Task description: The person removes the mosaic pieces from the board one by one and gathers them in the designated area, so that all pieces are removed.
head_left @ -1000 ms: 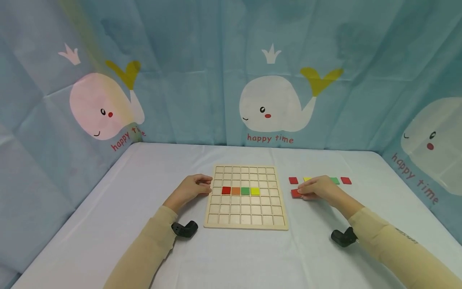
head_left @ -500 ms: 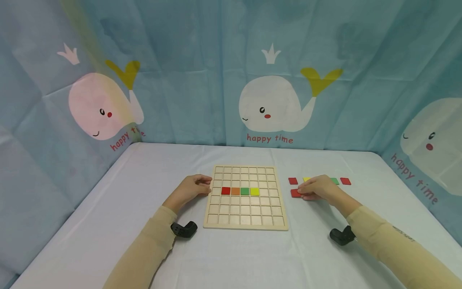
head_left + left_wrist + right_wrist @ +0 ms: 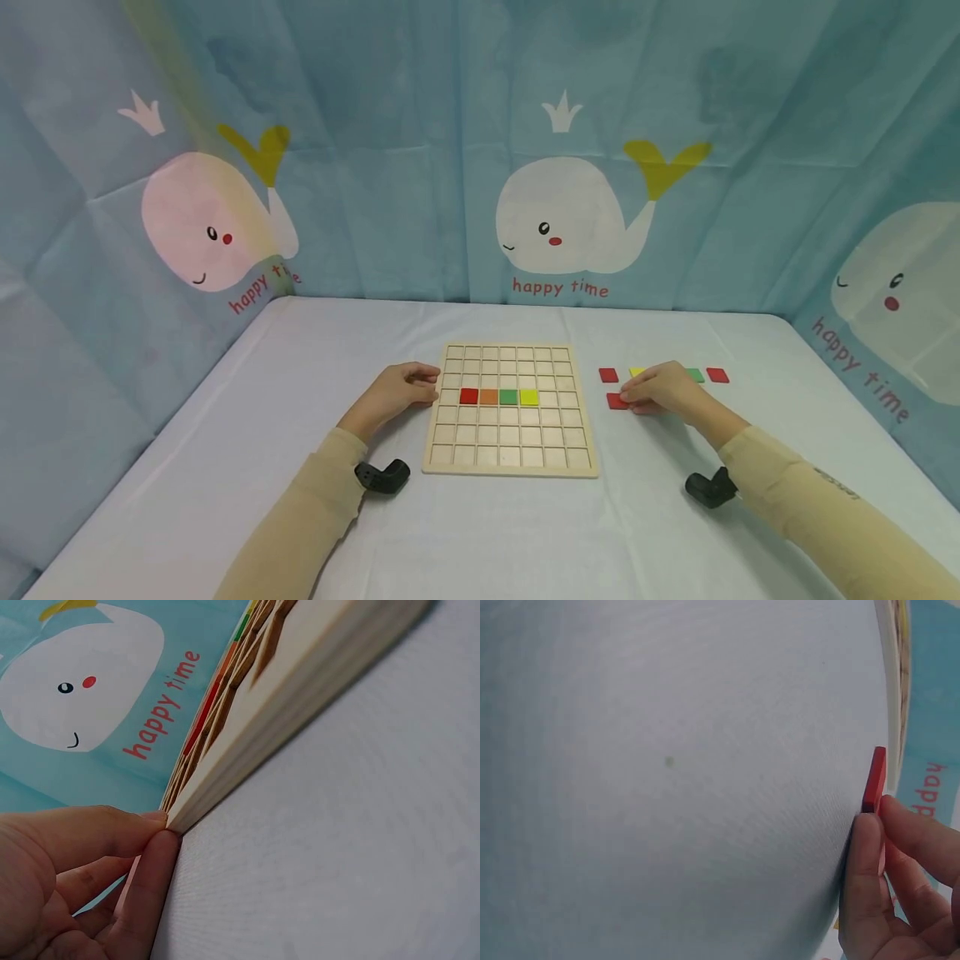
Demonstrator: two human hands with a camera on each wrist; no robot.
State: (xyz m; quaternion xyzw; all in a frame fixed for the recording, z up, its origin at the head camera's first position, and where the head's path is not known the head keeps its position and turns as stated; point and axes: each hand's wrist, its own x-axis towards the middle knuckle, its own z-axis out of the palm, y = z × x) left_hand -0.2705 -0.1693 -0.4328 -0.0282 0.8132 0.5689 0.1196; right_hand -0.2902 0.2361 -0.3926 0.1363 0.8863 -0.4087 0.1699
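With 12 o'clock at the far edge of the pale wooden gridded board [image 3: 507, 456], the left cream sleeve [image 3: 311, 508] comes in from 7 o'clock, a black curved device [image 3: 382, 477] at its cuff. The left hand [image 3: 390, 393] is between 9 and 10 o'clock, its fingers pinching the board's rim. The board lies on the white-cloth-covered counter [image 3: 480, 537]. Across its middle row, from the second column, sit a red square tile [image 3: 468, 397], an orange square tile [image 3: 488, 397], a green square tile [image 3: 507, 397] and a yellow square tile [image 3: 528, 397], side by side.

Off the board, a loose red flat tile [image 3: 608, 375] lies toward 2 o'clock. At 3 o'clock, the right hand [image 3: 662, 388] pinches another red flat tile [image 3: 617, 402] between its fingers; whether that tile touches the counter I cannot tell. Beyond the hand are a partly hidden yellow tile [image 3: 637, 372], a green flat tile [image 3: 696, 375] and a far-right red tile [image 3: 717, 375]. A second black device [image 3: 708, 489] and the right cream sleeve [image 3: 825, 500] are toward 4 o'clock.
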